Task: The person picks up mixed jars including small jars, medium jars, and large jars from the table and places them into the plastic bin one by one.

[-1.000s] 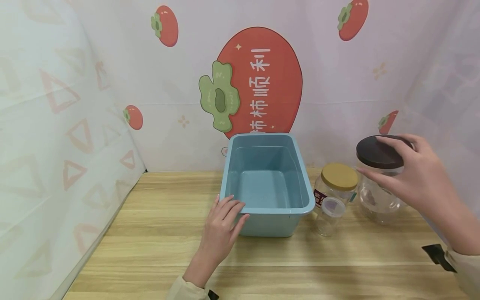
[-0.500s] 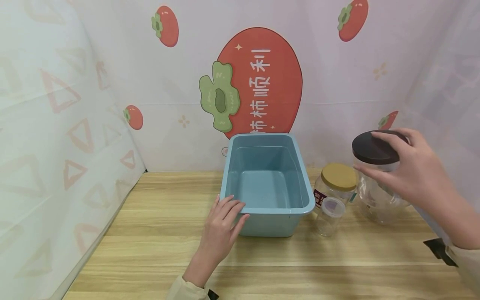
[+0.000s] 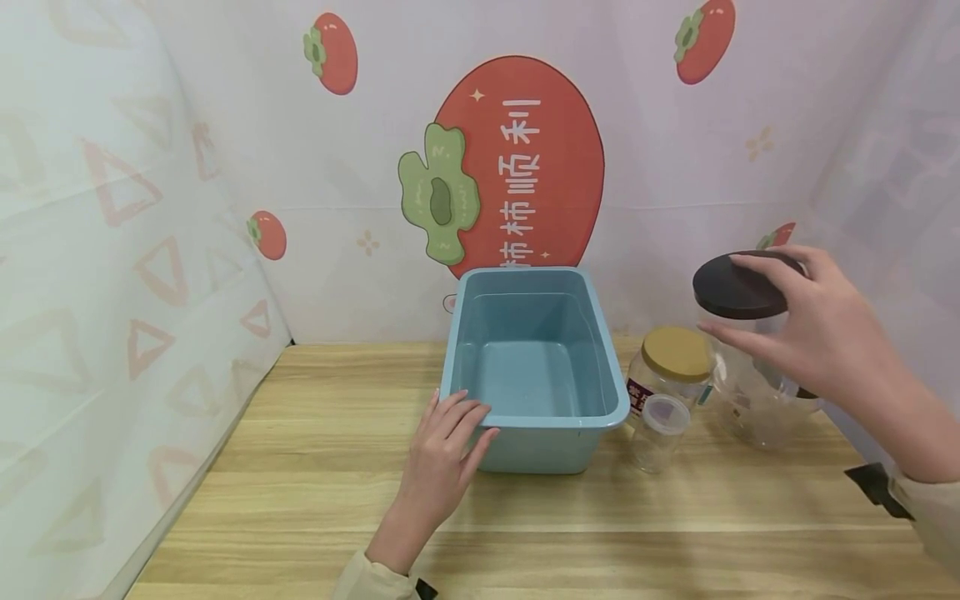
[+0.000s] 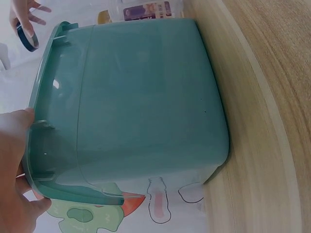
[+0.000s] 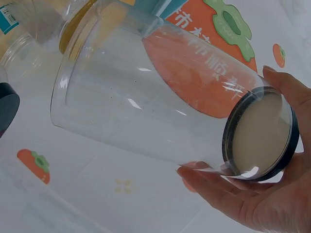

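Fingers of the right hand (image 3: 832,337) grip the large clear jar (image 5: 146,97) around its black lid (image 3: 738,287), right of the blue tub (image 3: 555,422) and near the gold-lidded jar (image 3: 677,357). Fingers of the left hand (image 3: 442,454) clasp the tub's near-left rim (this should brace it against sliding). Hold lid and upper wall together, since the smooth wall may slip. Ensure the base clears the gold-lidded jar before any sideways travel; its height above the worktop (image 3: 360,508) is hard to judge.
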`<state>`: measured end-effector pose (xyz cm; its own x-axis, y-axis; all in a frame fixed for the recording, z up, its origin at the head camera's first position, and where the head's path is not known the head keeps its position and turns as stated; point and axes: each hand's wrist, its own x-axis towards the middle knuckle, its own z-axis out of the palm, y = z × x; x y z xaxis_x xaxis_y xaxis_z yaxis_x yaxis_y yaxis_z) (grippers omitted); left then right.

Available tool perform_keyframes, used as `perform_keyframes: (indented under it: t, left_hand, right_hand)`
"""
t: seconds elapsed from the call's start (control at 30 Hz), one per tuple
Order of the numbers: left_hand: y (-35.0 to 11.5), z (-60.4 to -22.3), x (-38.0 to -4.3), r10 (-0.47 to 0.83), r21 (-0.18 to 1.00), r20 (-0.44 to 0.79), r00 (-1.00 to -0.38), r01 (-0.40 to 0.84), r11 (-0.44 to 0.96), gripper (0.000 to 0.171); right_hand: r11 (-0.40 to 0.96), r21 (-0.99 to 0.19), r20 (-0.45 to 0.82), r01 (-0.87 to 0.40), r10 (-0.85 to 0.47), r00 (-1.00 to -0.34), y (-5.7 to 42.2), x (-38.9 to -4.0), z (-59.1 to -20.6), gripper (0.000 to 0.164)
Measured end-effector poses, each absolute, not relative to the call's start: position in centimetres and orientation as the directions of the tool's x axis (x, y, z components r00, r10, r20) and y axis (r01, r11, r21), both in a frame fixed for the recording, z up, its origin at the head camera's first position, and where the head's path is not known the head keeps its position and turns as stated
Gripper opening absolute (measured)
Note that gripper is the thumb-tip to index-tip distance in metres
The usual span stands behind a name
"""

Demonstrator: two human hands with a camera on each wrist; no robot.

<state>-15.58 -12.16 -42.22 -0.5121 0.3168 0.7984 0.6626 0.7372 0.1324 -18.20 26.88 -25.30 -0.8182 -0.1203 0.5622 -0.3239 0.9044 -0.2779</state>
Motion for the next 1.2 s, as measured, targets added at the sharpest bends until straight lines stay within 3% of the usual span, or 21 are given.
perform_keyframes:
  t: [0.33,0.63,1.2]
  left_hand:
    - [-12.1,-42.3,-15.7,0.313,0.130,0.810,-0.496,0.672,0.729,0.046]
    - [-12.2,-42.3,-15.6,0.311,0.132,0.812,-0.493,0.674,0.727,0.030]
    - [-12.1,-42.4,-15.6,0.310,0.125,0.816,-0.487,0.673,0.729,0.029]
  right_hand:
    - [0.912,-0.269,0.525,-0.309,-0.130,-0.841,26.2,-18.7,-24.6,0.082]
    - [0.904,-0.280,0.531,-0.323,-0.134,-0.836,26.0,-18.8,-24.3,0.083]
    - [0.877,-0.285,0.562,-0.387,-0.175,-0.809,25.2,-19.1,-23.9,0.082]
